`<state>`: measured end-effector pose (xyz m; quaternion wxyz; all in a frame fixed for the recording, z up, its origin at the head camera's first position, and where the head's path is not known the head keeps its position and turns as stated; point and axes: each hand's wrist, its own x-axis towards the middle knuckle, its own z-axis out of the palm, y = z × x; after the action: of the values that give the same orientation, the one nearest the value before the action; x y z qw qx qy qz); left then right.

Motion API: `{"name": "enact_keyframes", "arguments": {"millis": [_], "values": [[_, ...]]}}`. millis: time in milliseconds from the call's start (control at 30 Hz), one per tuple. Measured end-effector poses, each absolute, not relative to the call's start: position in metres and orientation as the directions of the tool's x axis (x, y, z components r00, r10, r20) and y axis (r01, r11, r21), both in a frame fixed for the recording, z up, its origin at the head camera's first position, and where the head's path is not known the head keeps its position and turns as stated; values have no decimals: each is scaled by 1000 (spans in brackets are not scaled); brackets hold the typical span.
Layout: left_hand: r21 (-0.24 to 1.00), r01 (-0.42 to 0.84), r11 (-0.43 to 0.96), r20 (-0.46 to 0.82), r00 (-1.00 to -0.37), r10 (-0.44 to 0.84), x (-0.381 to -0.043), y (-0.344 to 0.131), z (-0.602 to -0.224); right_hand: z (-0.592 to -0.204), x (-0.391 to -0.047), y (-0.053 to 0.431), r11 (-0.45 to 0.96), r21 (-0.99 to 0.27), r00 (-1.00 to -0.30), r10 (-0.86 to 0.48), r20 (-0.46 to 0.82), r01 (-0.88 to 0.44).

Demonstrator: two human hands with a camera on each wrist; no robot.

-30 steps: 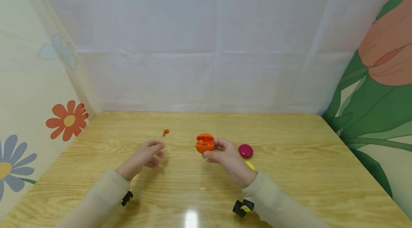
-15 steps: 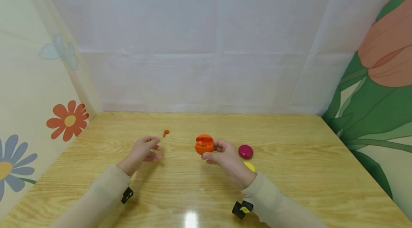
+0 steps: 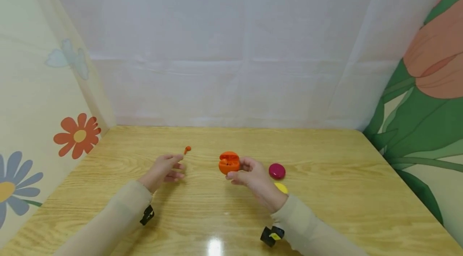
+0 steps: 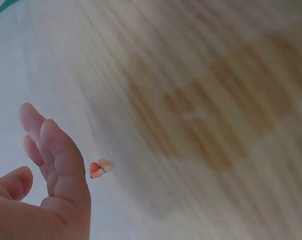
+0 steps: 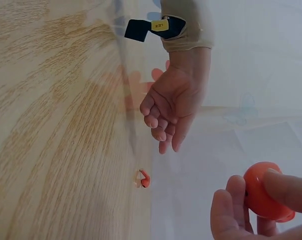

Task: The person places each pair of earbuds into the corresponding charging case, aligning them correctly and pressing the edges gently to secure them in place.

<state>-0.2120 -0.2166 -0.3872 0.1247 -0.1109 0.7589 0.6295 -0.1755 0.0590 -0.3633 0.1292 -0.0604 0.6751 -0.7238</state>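
An orange earbud case [image 3: 229,164] with its lid raised is held up over the table by my right hand [image 3: 257,179], thumb in front and fingers behind. Small dark spots show inside it, too small to make out. In the right wrist view the thumb presses on the round shell of the case [image 5: 263,192]. A loose orange earbud [image 3: 187,149] lies on the table to the left. Just on the near side of it hovers my left hand [image 3: 163,171], fingers loosely bent and holding nothing. The left wrist view shows the earbud [image 4: 96,170] beyond the fingertips, apart from them.
A magenta round case [image 3: 277,171] lies right of my right hand. Close to it a yellow round thing [image 3: 281,187] is partly hidden by that hand. A white cloth wall [image 3: 231,87] stands behind the wooden table [image 3: 336,175], with flower-printed panels at both sides.
The case has tilted so more of its inside faces me, and it has shifted slightly left. My left hand drew back a little, then came forward towards the earbud.
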Motion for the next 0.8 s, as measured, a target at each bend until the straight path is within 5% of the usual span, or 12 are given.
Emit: {"name": "enact_keyframes", "arguments": {"millis": [800], "values": [[906, -402, 130, -381, -911, -160, -235, -207, -390, -365, -177, 61, -59, -992, -952, -292, -88, 110]]}}
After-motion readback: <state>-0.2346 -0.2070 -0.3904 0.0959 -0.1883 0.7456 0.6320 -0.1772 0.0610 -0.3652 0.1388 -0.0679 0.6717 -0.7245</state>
